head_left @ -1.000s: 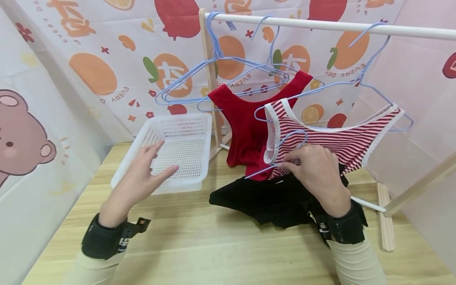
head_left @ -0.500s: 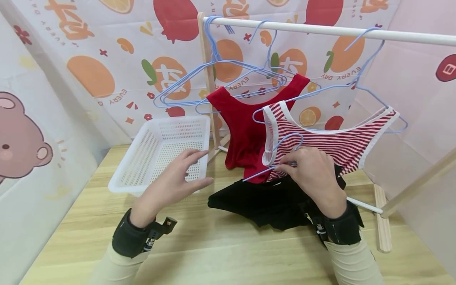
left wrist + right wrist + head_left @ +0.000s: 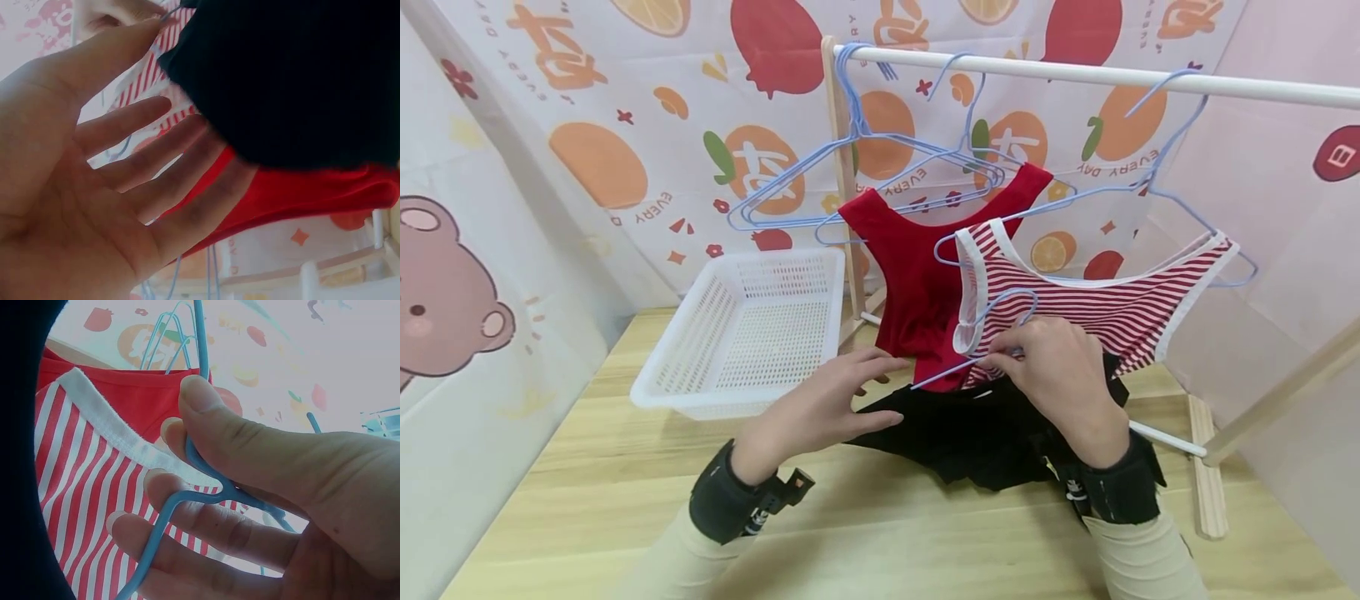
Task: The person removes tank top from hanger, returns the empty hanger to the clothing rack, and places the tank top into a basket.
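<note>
In the head view my right hand (image 3: 1063,379) pinches a blue clothes hanger (image 3: 943,374) near the base of its hook. A black garment (image 3: 962,437) hangs below that hand; how it sits on the hanger is partly hidden. The right wrist view shows thumb and fingers around the hanger's neck (image 3: 209,481). My left hand (image 3: 827,404) reaches to the black garment's left end, fingers extended and thumb apart. In the left wrist view the fingers lie beside the dark cloth (image 3: 300,81); whether they touch it I cannot tell.
Behind, a red top (image 3: 917,267) and a red-and-white striped top (image 3: 1090,308) hang on blue hangers from a rack's white rail (image 3: 1075,75). Several bare hangers (image 3: 790,179) cluster at the rail's left end. A white perforated basket (image 3: 655,367) stands left on the wooden table (image 3: 572,500).
My left hand has moved right, from over the basket to the black garment's left end, staying spread. The right hand keeps its hold on the hanger in nearly the same place.
</note>
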`<state>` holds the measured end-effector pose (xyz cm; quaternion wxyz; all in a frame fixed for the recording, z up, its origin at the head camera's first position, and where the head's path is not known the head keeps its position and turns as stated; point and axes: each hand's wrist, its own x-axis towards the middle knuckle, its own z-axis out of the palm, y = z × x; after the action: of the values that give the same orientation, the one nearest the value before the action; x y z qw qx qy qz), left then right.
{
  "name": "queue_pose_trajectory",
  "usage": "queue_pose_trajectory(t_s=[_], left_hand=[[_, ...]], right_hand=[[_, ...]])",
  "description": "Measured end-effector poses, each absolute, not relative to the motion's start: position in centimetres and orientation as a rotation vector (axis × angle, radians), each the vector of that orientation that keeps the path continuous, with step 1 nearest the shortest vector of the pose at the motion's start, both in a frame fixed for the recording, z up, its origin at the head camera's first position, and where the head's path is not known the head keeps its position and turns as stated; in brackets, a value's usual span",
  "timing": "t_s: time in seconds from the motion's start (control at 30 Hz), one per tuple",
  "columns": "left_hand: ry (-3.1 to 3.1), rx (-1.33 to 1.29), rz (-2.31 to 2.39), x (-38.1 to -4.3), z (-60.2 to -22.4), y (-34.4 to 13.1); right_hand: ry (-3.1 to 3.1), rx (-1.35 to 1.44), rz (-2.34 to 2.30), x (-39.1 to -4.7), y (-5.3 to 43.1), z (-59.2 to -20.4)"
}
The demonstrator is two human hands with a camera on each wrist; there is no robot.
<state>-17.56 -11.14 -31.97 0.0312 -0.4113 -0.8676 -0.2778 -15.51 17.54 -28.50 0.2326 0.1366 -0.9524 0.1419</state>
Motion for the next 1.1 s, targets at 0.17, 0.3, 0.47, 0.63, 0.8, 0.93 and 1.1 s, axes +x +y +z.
queue_pose_trajectory(t_s=[0.17, 0.3, 0.47, 0.63, 0.8, 0.93, 1.1], left_hand=[[-2.645, -1.303, -0.863, -17.8, -32.7, -10.4], [-2.631, -1.287, -0.831, -17.8, -32.9, -10.1], [-2.600, -1.280, -0.806, -17.8, -33.2, -9.8], [-2.517, -1.267, -0.742, -17.8, -33.8, -9.7], [-2.459, -1.282, -0.754, -17.8, -34.0, -9.8], [-2.452, -1.292, -0.775, -17.9, -33.9, -10.0], [-2.446, -1.279, -0.752, -17.8, -33.8, -10.3]], right_hand=[[-2.592, 0.390, 0.369, -15.5, 17.5, -28.7], [-2.577, 0.399, 0.350, -15.5, 17.3, -28.8], [-2.579, 0.413, 0.348, -15.4, 17.3, -28.8], [-2.573, 0.415, 0.349, -15.3, 17.2, -28.8], [-2.575, 0.390, 0.355, -15.3, 17.2, -28.7], [-2.570, 0.381, 0.371, -15.3, 17.3, -28.7], [-2.561, 0.392, 0.381, -15.3, 17.4, -28.7]])
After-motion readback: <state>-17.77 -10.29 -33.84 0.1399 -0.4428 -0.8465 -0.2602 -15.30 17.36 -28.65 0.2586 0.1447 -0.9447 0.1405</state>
